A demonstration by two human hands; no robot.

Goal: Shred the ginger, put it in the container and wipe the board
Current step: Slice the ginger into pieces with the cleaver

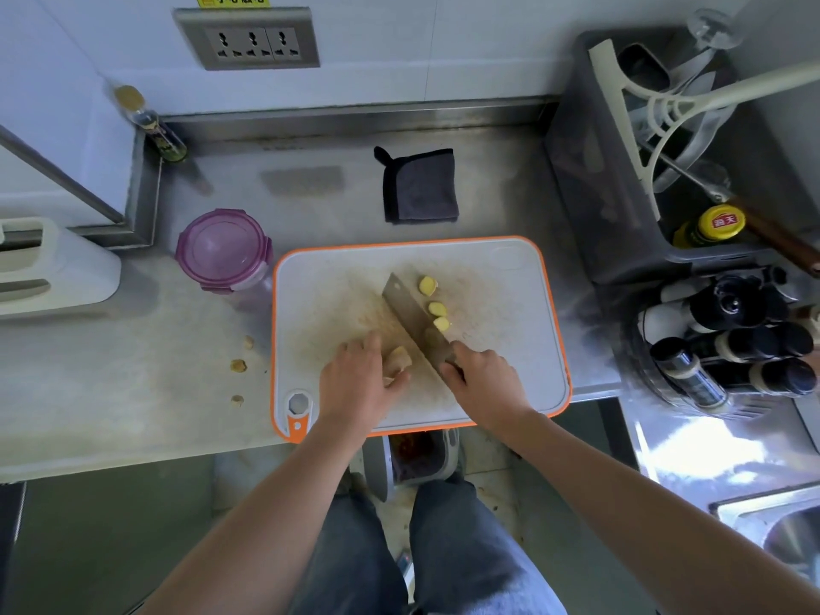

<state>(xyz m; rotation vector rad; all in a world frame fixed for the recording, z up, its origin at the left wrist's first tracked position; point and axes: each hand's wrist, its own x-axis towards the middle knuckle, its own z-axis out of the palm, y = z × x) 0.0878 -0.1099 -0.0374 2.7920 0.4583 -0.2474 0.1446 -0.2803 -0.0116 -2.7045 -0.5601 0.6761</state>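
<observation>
Container: a round tub with a purple lid [224,253] stands on the surface [133,415], just beside the left edge of the board. The lid looks clipped on.
Scraps: three small ginger bits [238,366] lie on the surface, left of the board.
Board: a white board with an orange rim [510,277] lies at the front of the surface and is stained brown in the middle.
Left hand: the left hand [355,379] holds the ginger root [399,359] down on the board, with the fingers curled over it.
Knife: a cleaver [410,315] stands slanted, its edge on the board just right of the root.
Cloth: a dark folded cloth [421,186] lies behind the board, apart from it.
Slices: three yellow slices [437,309] lie on the board on the right side of the blade.
Right hand: the right hand [483,379] has its fingers clenched around the knife handle.
Step in hand: I judge it is the early cutting, root into slices. No shreds are visible, so the task is far from finished.
Next move: more slices should come off the root, with the left fingertips tucked away from the blade. Then the slices need stacking and cutting into thin strips. The tub must be opened before filling, and the cloth is for the last step.
</observation>
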